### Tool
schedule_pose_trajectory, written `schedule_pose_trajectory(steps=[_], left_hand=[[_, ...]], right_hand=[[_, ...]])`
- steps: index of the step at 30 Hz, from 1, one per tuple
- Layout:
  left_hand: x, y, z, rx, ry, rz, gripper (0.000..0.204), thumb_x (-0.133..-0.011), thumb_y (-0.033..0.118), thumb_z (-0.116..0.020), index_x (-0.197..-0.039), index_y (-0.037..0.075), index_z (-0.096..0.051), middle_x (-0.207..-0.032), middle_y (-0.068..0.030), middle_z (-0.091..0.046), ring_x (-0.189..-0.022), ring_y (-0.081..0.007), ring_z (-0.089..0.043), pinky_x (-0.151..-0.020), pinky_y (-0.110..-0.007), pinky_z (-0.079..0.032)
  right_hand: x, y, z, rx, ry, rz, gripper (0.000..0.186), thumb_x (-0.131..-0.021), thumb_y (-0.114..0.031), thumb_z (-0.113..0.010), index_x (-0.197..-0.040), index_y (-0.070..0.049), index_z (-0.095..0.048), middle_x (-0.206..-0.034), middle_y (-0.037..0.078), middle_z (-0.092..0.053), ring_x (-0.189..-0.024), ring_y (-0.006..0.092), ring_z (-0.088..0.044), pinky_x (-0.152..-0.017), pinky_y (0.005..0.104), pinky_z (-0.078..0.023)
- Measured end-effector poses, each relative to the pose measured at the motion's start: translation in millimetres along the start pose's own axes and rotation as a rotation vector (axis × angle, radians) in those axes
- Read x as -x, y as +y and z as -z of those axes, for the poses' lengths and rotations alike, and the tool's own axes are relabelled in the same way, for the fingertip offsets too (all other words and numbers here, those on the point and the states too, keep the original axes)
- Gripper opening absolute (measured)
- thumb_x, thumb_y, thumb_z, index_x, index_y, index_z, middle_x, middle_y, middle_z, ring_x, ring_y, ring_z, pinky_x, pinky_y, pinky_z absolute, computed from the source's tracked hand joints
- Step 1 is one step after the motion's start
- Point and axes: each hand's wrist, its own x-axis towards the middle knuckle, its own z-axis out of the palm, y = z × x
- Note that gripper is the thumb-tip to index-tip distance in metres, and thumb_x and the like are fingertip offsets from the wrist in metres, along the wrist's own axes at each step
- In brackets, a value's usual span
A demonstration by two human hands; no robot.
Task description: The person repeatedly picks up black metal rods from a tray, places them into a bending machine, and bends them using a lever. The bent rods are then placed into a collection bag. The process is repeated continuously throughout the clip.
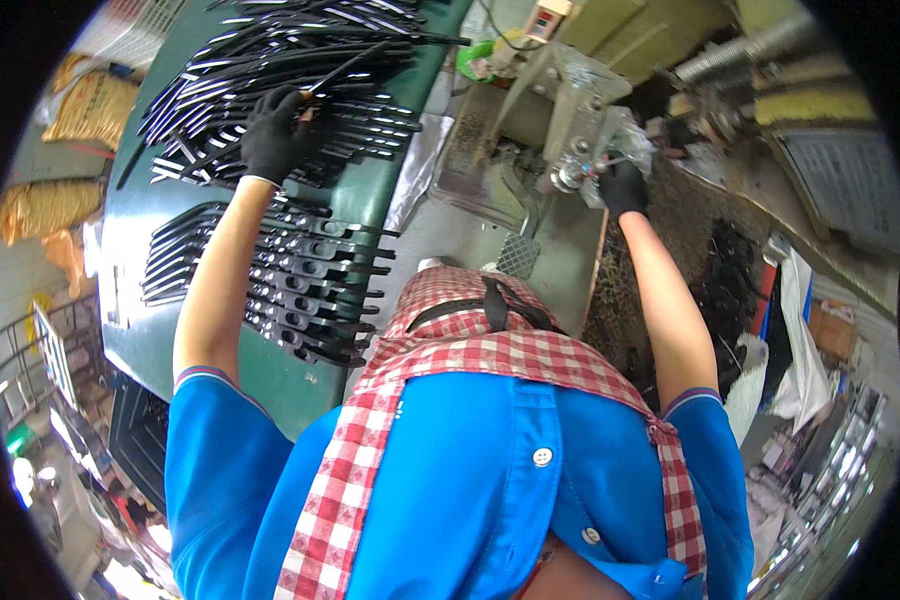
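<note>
On the green tabletop (305, 385), left of the machine (570, 120), we find the pile of black strips (290, 45); tugging at their tangle might spill some. Our left hand (273, 135), arm outstretched, pinches one strip (350, 68); our right hand (625, 187) reaches the machine, its grip unclear.

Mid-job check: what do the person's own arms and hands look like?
The left hand and right hand wear black gloves; the left one has a pale wrist edge. The forearms are bare below short, bright blue sleeves with thin striped trim.
</note>
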Motion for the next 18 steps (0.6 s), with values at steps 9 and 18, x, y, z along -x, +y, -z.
schedule_pose_trajectory(steps=[9, 18], left_hand=[[-19.1, -13.7, -32.7, -0.033, -0.171, 0.161, 0.036, -0.083, 0.024, -0.058, -0.118, 0.019, -0.055, -0.112, -0.0114, -0.056, -0.104, -0.0339, -0.055, -0.081, -0.044, -0.047], [-31.5, -19.8, -33.7, 0.002, -0.231, 0.125, 0.032, -0.082, 0.023, -0.060, -0.113, 0.015, -0.054, -0.109, -0.0126, -0.057, -0.104, -0.0348, -0.055, -0.081, -0.043, -0.047]], right_hand=[[8.2, -34.4, 15.2, 0.024, 0.022, -0.092, 0.023, -0.076, -0.023, -0.059, -0.094, -0.009, -0.064, -0.095, 0.018, -0.064, -0.093, 0.0359, -0.061, -0.078, 0.0440, -0.049], [17.0, 5.2, 18.7, -1.020, -0.044, -0.219, 0.022, -0.083, -0.022, -0.065, -0.093, -0.003, -0.061, -0.080, 0.009, -0.064, -0.073, 0.0201, -0.062, -0.064, 0.0329, -0.049]])
